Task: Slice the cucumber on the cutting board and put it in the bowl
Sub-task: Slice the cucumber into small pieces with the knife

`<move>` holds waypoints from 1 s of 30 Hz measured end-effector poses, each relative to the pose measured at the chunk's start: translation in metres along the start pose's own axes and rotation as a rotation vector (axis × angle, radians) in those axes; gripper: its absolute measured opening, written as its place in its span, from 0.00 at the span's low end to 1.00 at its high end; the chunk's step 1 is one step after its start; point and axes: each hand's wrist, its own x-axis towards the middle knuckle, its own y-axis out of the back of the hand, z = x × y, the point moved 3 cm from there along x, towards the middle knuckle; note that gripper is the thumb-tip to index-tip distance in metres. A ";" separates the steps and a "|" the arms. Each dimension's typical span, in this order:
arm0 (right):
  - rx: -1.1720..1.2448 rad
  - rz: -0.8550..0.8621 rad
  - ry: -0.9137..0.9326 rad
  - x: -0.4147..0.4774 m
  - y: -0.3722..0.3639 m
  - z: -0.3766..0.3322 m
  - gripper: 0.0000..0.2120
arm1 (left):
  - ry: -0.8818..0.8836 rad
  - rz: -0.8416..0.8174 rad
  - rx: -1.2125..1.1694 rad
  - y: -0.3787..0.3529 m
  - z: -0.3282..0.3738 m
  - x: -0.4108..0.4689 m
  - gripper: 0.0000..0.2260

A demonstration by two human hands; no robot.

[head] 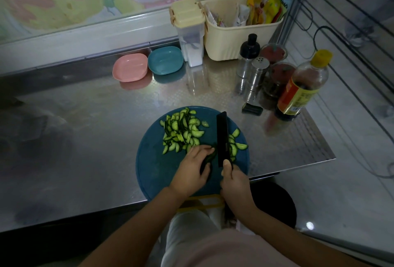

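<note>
right hand (233, 178) grips knife (222, 138), blade upright | left hand (190, 170) curled over cucumber (208, 158) on cutting board (153, 160)

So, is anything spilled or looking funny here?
Nothing spilled: the cucumber slices all lie on the blue cutting board. Only oddity: the board's near edge seems to stick out past the table's front edge.

We see a dim scene; the counter (85, 138) shows soft glare, dark blurred corners, wide-angle bending at edges.
</note>
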 end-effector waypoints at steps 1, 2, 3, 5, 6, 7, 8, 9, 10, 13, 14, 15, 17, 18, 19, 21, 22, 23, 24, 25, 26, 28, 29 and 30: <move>0.028 -0.006 -0.014 0.001 0.001 0.001 0.18 | -0.002 -0.001 0.005 0.000 0.000 -0.002 0.18; 0.040 -0.011 -0.016 0.001 0.002 0.002 0.18 | 0.004 0.002 0.007 0.000 0.000 -0.002 0.18; 0.046 -0.016 -0.010 0.001 0.003 0.002 0.18 | 0.012 0.006 0.005 0.000 0.000 -0.002 0.18; 0.055 -0.030 0.008 -0.002 0.005 0.003 0.18 | 0.023 0.005 0.003 0.000 0.001 -0.001 0.18; 0.057 -0.036 0.015 -0.003 0.006 0.002 0.18 | 0.023 0.004 0.004 0.000 0.001 -0.001 0.18; 0.060 -0.040 0.021 -0.004 0.007 0.002 0.18 | 0.020 0.004 0.006 0.000 0.001 -0.001 0.17; 0.062 -0.041 0.022 -0.004 0.007 0.001 0.18 | 0.018 0.007 0.007 0.000 0.002 0.000 0.17; 0.064 -0.042 0.020 -0.004 0.007 0.001 0.18 | 0.017 0.010 0.009 0.000 0.001 0.000 0.17; 0.064 -0.044 0.019 -0.003 0.007 0.000 0.18 | 0.016 0.013 0.011 0.000 0.001 0.000 0.17; 0.053 -0.050 0.031 -0.004 0.008 0.001 0.18 | 0.013 0.018 0.015 0.000 0.002 -0.001 0.17; 0.055 -0.051 0.029 -0.005 0.008 0.001 0.18 | 0.012 0.021 0.019 0.000 0.002 -0.001 0.17; 0.061 -0.052 0.024 -0.005 0.008 0.002 0.18 | 0.012 0.023 0.021 0.000 0.002 -0.001 0.17; 0.074 -0.057 0.015 -0.005 0.009 0.001 0.18 | 0.012 0.022 0.021 -0.001 0.002 -0.001 0.18; 0.075 -0.059 0.013 -0.004 0.009 0.001 0.18 | 0.011 0.022 0.018 -0.001 0.002 -0.001 0.18; 0.075 -0.059 0.013 -0.004 0.009 0.001 0.18 | 0.009 0.022 0.015 -0.001 0.001 -0.001 0.18; 0.072 -0.057 0.012 -0.004 0.008 0.001 0.18 | 0.002 0.026 0.009 -0.001 0.001 -0.001 0.17; 0.076 -0.057 0.008 -0.004 0.008 0.001 0.18 | 0.000 0.028 0.008 -0.001 0.001 -0.001 0.17; 0.084 -0.059 0.002 -0.003 0.008 0.001 0.18 | -0.002 0.030 0.007 -0.001 0.001 -0.001 0.17; 0.091 -0.062 -0.002 -0.003 0.008 0.001 0.18 | -0.002 0.031 0.007 -0.001 0.001 -0.001 0.17; 0.094 -0.065 -0.003 -0.003 0.009 0.001 0.18 | -0.003 0.032 0.005 -0.001 0.001 0.000 0.17; 0.092 -0.068 0.000 -0.004 0.009 0.000 0.18 | -0.003 0.033 0.004 -0.001 0.001 0.000 0.17; 0.082 -0.072 0.006 -0.004 0.009 0.000 0.18 | -0.008 0.035 0.001 -0.001 0.001 0.001 0.16; 0.075 -0.072 0.008 -0.005 0.009 0.000 0.18 | -0.010 0.036 0.000 -0.002 0.001 0.000 0.16; 0.067 -0.071 0.011 -0.005 0.008 0.000 0.18 | -0.011 0.036 -0.001 -0.002 0.000 0.000 0.16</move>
